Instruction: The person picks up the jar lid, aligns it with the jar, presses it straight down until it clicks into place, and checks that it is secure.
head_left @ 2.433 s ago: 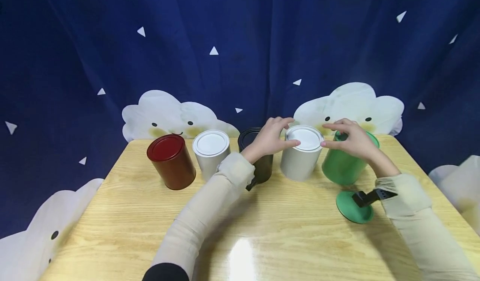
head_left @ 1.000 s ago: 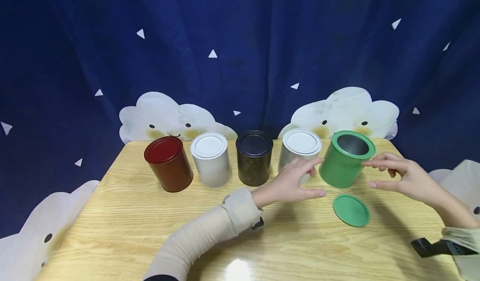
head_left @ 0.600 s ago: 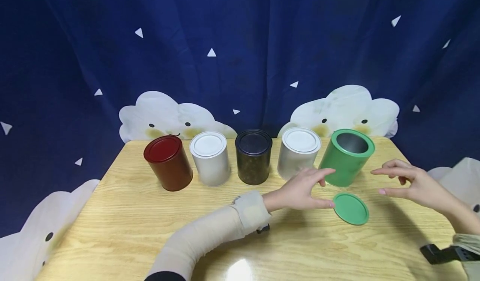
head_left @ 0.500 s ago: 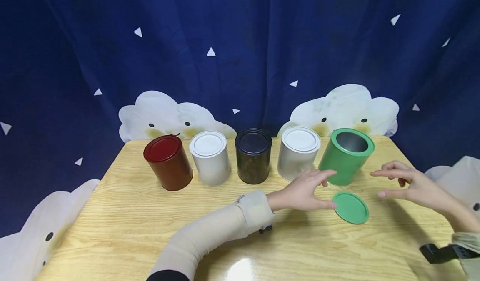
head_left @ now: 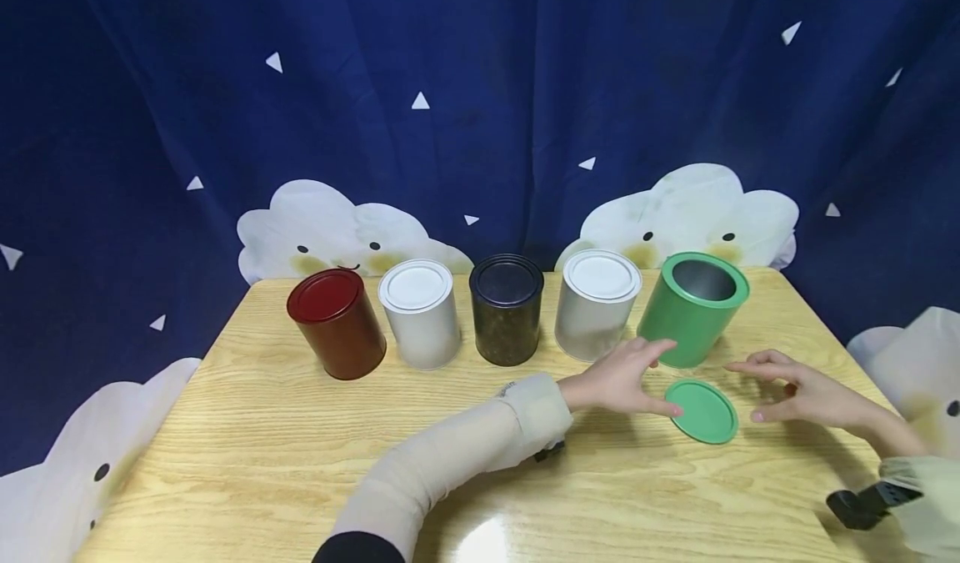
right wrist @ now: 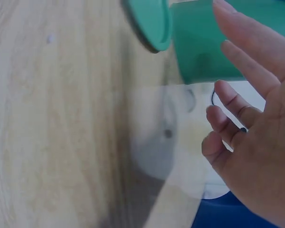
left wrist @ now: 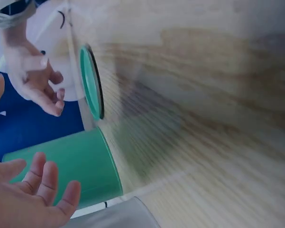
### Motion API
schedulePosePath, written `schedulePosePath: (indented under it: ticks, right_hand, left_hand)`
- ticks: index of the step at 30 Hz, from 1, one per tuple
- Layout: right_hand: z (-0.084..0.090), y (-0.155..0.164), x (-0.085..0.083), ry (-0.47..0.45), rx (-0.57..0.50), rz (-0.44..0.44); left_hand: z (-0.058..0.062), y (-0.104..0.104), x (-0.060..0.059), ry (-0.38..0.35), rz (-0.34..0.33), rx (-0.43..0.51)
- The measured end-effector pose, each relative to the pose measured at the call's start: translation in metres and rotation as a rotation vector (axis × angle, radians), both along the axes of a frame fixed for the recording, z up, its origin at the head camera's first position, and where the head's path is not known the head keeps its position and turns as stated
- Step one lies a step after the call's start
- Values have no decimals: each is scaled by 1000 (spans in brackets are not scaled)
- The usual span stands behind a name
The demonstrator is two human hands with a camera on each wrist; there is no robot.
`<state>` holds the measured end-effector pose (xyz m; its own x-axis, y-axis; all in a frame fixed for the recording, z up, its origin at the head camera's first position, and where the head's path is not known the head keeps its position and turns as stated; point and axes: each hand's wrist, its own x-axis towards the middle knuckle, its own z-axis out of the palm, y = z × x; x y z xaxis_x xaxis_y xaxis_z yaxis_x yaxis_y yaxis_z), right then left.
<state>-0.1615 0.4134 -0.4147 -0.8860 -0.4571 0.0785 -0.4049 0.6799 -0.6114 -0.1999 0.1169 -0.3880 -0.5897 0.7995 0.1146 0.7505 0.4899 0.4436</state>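
The round green lid (head_left: 703,414) lies on the table in front of the green can (head_left: 684,323), whose top is uncovered and shows a dark inside. My left hand (head_left: 622,377) hovers at the lid's left side, fingers spread, its thumb tip overlapping the lid's edge in the head view. In the left wrist view a gap separates that hand (left wrist: 35,194) from the lid (left wrist: 91,84). On the lid's right, my right hand (head_left: 806,394) is held in the air with fingers loosely bent. The right wrist view shows this hand (right wrist: 261,123) holding nothing, apart from the lid (right wrist: 151,21).
Left of the green can stand a lidded white can (head_left: 596,317), a black can (head_left: 507,321), another white can (head_left: 422,325) and a red can (head_left: 341,334), in a row along the wooden table's (head_left: 247,463) back. A blue curtain (head_left: 480,129) hangs behind.
From above the right-hand white can and the green can, both hands have come nearer and lower. The left moved right to the lid's side; the right swung outward, then back toward the lid.
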Motion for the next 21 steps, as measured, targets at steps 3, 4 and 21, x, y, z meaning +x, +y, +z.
schedulePosePath:
  ticks: [3, 4, 21]
  right_hand:
    - [-6, 0, -4, -67, -21, 40]
    - [-9, 1, -5, -81, -35, 62]
    - [-26, -2, -7, -17, -18, 264]
  left_hand:
    - [-4, 5, -3, -51, 29, -43]
    - [-6, 8, -4, -55, 35, -66]
    - [-27, 30, -4, -224, 174, -268]
